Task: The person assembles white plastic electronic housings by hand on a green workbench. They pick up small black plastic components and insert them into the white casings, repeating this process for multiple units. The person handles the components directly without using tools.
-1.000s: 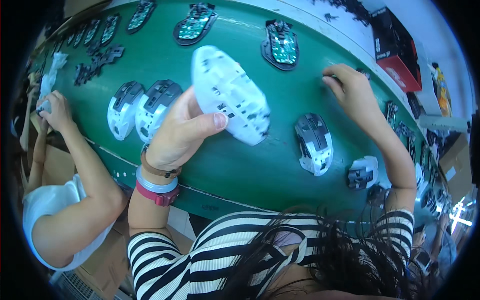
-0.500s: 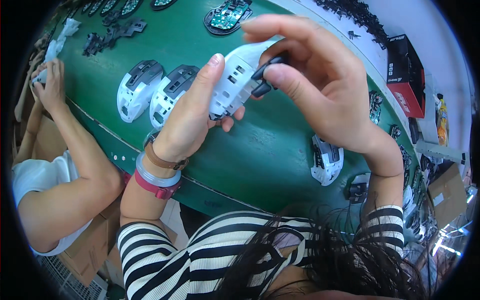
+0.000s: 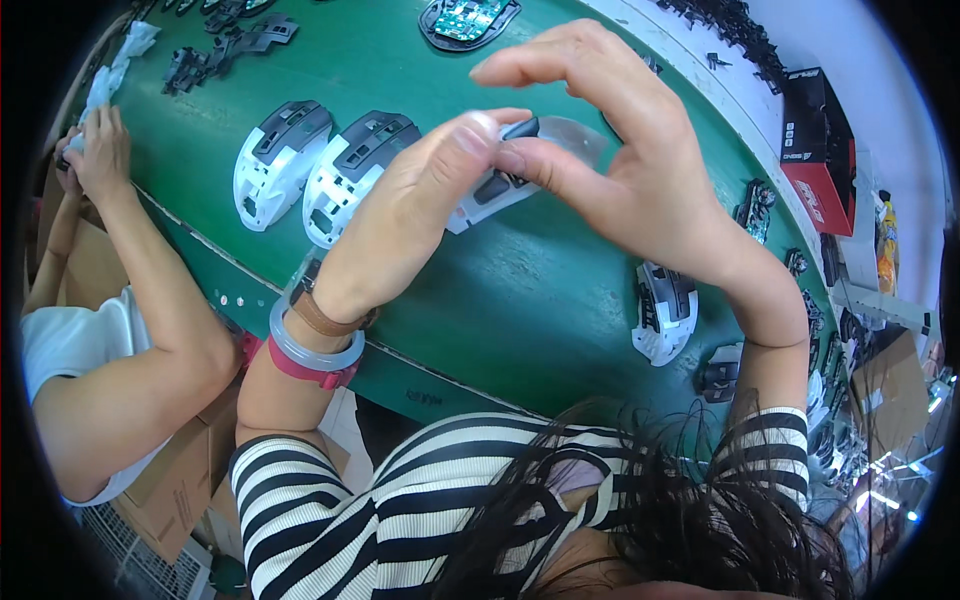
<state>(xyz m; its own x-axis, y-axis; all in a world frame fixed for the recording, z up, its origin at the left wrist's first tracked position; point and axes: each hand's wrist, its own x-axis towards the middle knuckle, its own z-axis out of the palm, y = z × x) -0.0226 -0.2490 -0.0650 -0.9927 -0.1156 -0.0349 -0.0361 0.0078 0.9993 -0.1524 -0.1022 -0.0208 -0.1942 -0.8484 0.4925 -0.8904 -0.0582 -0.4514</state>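
Note:
My left hand [image 3: 400, 215] grips a white mouse shell [image 3: 500, 204] above the green table, its thumb along the near side. Most of the shell is hidden behind my hands, and its far end is blurred. A dark, rounded plastic piece [image 3: 522, 129] sits against the shell beside my thumb tips. My right hand [image 3: 640, 175] is arched over the shell. Its thumb tip presses at the dark piece, while the index finger stretches out apart in the air. Two white-and-grey mouse shells [image 3: 268, 170] lie side by side left of my left hand.
Another white-and-grey shell [image 3: 664, 315] lies near my right forearm, a dark part [image 3: 720, 373] beside it. A mouse base with a green circuit board [image 3: 468, 20] is at the back. A black-and-red box [image 3: 818, 150] stands right. At left, a co-worker's hands [image 3: 102, 150] hold something small.
The shell has tilted over in my left hand. The dark piece from my right fingers is now against the shell, with the right thumb pressing and the index finger lifted away.

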